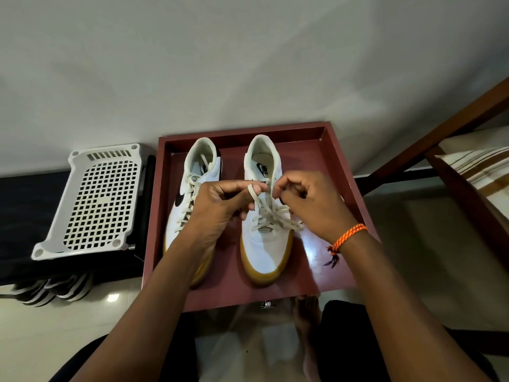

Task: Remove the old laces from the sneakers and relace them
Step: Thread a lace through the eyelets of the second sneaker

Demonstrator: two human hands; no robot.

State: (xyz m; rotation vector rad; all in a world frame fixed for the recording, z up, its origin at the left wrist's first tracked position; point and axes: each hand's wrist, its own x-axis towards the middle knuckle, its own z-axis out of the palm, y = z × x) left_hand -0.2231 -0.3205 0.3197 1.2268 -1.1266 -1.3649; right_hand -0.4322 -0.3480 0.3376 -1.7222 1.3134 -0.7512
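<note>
Two white sneakers with gum soles stand toes toward me on a dark red tray (341,194). The left sneaker (187,216) is laced, and my left forearm covers its toe. The right sneaker (261,249) carries a cream lace (271,219) criss-crossed over its tongue. My left hand (223,202) pinches one end of that lace, which loops over its thumb. My right hand (305,199) has curled fingers that grip the other end above the upper eyelets. An orange thread band sits on my right wrist.
A white perforated plastic basket (91,199) lies upside down on a black surface left of the tray. A wooden frame and striped cushion (473,166) stand to the right. Striped slippers (55,288) lie on the pale tiled floor at the lower left.
</note>
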